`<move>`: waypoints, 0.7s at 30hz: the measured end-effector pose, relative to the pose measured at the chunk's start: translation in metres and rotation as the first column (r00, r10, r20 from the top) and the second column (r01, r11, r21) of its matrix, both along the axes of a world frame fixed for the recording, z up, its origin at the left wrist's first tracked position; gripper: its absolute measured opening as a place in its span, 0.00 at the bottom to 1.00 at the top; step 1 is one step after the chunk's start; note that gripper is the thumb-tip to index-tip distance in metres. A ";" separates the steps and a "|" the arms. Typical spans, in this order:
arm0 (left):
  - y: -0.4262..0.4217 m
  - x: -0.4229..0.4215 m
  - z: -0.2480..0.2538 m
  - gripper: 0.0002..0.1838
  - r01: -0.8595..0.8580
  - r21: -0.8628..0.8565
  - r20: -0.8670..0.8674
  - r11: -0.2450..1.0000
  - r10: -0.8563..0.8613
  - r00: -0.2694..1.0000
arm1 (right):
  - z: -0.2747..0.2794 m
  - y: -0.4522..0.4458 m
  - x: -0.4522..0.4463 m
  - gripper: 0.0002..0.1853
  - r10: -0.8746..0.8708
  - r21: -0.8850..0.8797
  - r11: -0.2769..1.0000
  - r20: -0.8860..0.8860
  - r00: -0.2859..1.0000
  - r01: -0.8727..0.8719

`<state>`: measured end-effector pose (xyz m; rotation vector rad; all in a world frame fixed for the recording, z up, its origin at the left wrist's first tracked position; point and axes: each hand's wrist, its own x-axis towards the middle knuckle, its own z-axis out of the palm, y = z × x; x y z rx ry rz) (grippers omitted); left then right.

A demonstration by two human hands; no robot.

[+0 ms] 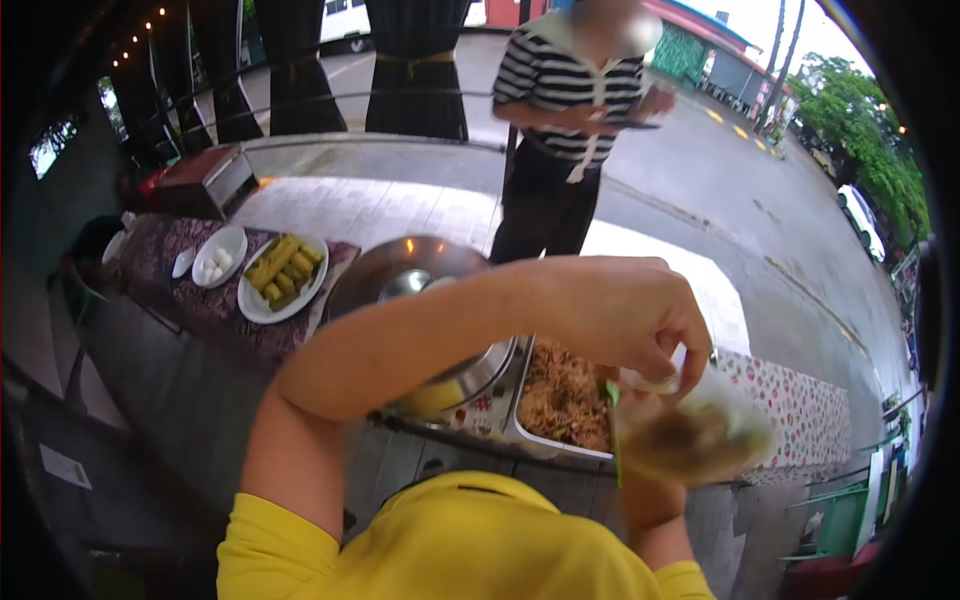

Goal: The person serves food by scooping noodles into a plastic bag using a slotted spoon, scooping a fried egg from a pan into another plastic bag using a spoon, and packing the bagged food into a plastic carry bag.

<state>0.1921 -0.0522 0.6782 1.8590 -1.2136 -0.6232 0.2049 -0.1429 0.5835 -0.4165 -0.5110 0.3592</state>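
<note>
Your left hand (630,310) pinches the top of a clear bag (705,440) of food between narrowed fingers, beside the noodle tray (562,444). You cannot tell your right hand's grip behind the bag.

LIGHT: daylight, pale sky (752,18); lit string lights (147,26), upper left | PERIMETER: black curtains (415,85), gathered; horizontal rail (400,140) | FLOOR: grey planks (388,465), near side; white tiles (320,205), far side | FURNITURE: cloth-covered table (800,415), patterned | EXTERIOR: grey paved road (690,190); green trees (865,140), right; white vehicle (342,28), upper left-centre
</note>
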 end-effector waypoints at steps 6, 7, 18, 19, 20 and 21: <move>0.053 0.006 -0.032 0.10 -0.235 0.256 0.509 0.938 0.076 0.857 | -0.008 -0.042 0.021 0.05 0.096 -0.903 0.401 -0.125 0.987 -0.153; 0.066 0.014 -0.035 0.09 -0.298 0.196 0.364 0.934 0.213 0.907 | -0.015 -0.046 0.023 0.05 0.125 -0.629 0.775 0.055 0.991 -0.063; 0.164 0.061 -0.141 0.12 -0.795 -0.143 -0.780 0.590 0.427 0.457 | -0.087 0.070 0.008 0.08 -0.192 -0.317 0.048 0.928 0.320 0.947; 0.170 0.061 -0.147 0.12 -0.778 -0.141 -0.768 0.612 0.428 0.476 | -0.088 0.068 0.009 0.07 -0.206 -0.440 0.107 0.867 0.453 0.892; 0.174 0.060 -0.149 0.12 -0.759 -0.138 -0.756 0.637 0.428 0.496 | -0.086 0.070 0.009 0.06 -0.215 -0.552 0.166 0.789 0.576 0.817; 0.176 0.059 -0.149 0.12 -0.740 -0.094 -0.648 0.666 0.523 0.554 | -0.074 0.076 0.008 0.05 -0.347 -0.763 0.346 0.437 0.830 0.546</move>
